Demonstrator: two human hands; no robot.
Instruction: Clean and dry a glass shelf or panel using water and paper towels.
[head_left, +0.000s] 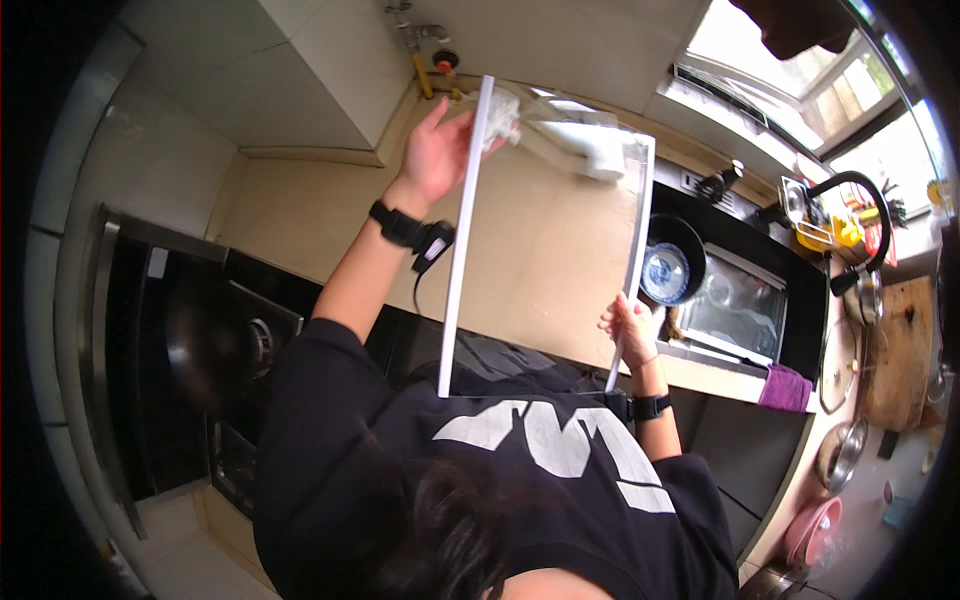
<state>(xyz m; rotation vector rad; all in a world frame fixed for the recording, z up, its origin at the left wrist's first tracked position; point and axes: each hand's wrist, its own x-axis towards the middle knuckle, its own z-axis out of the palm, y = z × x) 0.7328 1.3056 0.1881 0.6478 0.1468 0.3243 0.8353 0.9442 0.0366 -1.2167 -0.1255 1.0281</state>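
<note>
A clear glass panel with white edge strips (463, 247), which looks like a refrigerator shelf, is held up before my chest, over the edge of the beige countertop (300, 202). My left hand (442, 154) is at the strip on the left, with a crumpled white cloth or tissue (501, 118) against the panel; part of its fingers are behind the strip. My right hand (631, 330) grips the strip on the right near its lower end. Through the glass, a blurred white bottle-like object (600, 154) shows at the back of the counter.
To the right is a black sink holding a dark pot (694, 251), a blue-patterned bowl (664, 271) and another white-edged clear panel (731, 304). A black faucet (874, 217) arches beyond. A purple cloth (785, 387) hangs at the sink edge. A wok (202, 341) stands left.
</note>
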